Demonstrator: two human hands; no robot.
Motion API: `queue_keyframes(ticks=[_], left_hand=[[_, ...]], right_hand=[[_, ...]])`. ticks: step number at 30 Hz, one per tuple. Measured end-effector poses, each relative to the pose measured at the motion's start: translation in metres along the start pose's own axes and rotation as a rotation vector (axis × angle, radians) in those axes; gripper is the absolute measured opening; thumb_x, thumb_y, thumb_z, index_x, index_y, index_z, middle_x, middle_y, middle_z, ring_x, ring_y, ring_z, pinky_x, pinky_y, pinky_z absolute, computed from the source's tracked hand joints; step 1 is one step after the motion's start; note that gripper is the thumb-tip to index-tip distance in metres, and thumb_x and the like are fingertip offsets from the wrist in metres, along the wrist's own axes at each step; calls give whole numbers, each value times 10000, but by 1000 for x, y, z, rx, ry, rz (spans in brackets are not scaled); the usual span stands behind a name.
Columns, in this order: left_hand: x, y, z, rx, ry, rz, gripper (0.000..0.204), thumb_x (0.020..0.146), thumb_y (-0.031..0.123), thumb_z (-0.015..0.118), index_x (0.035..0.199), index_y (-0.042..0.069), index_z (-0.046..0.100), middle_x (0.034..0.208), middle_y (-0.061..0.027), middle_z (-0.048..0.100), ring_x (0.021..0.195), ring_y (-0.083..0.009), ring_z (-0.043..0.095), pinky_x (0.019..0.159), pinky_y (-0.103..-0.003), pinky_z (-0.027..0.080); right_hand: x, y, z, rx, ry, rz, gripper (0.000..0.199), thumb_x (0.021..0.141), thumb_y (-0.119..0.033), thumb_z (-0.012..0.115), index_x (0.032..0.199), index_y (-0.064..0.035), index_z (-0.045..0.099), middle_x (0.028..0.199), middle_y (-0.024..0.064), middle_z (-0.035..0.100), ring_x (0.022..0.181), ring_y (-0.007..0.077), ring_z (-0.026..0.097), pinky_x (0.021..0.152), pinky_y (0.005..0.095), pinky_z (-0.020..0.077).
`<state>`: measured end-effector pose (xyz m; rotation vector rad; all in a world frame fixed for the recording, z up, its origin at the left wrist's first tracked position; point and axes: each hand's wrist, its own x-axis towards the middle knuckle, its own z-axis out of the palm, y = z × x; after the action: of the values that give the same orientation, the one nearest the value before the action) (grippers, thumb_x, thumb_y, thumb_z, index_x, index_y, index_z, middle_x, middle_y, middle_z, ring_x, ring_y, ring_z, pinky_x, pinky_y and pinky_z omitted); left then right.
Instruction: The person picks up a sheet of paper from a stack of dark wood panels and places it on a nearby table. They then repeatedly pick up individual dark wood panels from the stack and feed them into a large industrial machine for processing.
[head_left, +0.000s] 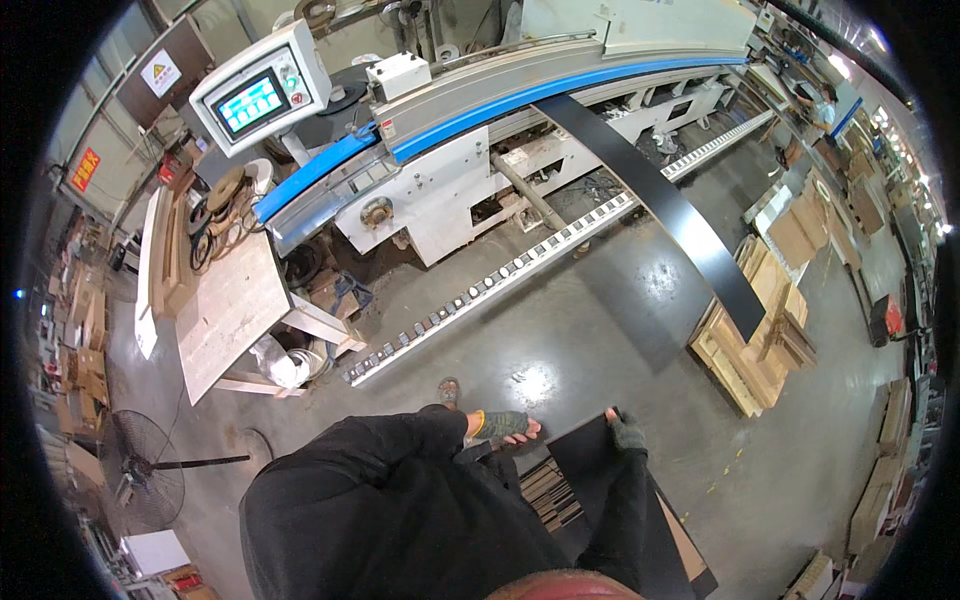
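Observation:
My right hand point(627, 432), in a grey fingerless glove, grips the far edge of a black panel point(590, 465) close in front of me. My left hand point(507, 427), gloved the same way with a yellow cuff, is beside the panel's far left corner. Its fingers are curled, and what they hold, if anything, I cannot make out. Below the panel's left side shows a stack of boards point(550, 495) with brown edges. Another long black panel point(660, 200) reaches from the machine point(440, 200) toward the right.
A roller rail point(500, 285) crosses the floor ahead. A wooden table point(235, 310) and a control screen point(252, 100) stand at the left, with a floor fan point(145, 467) nearer me. Stacked wooden boards point(735, 365) lie at the right. A person point(822, 108) is far off at the right.

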<state>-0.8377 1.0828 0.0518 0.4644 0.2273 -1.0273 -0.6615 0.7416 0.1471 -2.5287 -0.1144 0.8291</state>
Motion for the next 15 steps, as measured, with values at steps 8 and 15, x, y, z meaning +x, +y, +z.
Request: queue_keyframes(ticks=[8, 15], left_hand=[[-69, 56, 130, -5, 619, 382, 784, 913, 483, 676, 1440, -27, 400, 1475, -111, 439, 1324, -244, 444, 1120, -367, 364], [-138, 156, 63, -43, 1218, 889, 802, 856, 571, 708, 1330, -48, 521, 1278, -120, 603, 1151, -276, 546, 1008, -377, 412]], right_hand=[[76, -273, -21, 79, -113, -182, 806, 917, -706, 444, 1274, -5, 618, 1312, 251, 597, 1284, 408, 511, 1035, 460, 408], [227, -453, 76, -173, -80, -296, 914, 938, -745, 271, 1216, 48, 630, 1273, 313, 585, 1265, 434, 513, 1026, 478, 405]])
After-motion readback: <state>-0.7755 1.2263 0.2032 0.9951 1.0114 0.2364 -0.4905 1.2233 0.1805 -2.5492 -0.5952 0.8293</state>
